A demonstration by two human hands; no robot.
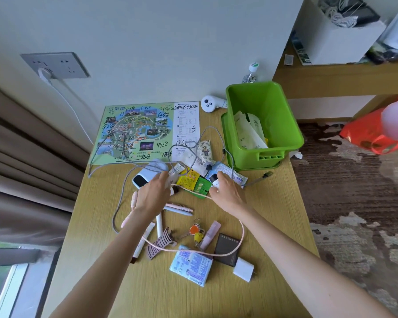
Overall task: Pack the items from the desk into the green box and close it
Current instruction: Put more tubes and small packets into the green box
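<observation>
The pale wooden desk (274,214) carries an open green plastic box (265,125) at its far right corner, long axis running away from the person, paper packets inside. A dark "GALIMARD" card (228,249) lies nearer. The left hand (151,196) and right hand (225,191) each pinch the thin pink cable (241,228) among the sachets.

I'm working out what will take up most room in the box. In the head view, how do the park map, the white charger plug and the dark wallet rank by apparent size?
1. Park map, clearly largest.
2. Dark wallet.
3. White charger plug, smallest, though it lies slightly nearer the camera.
</observation>
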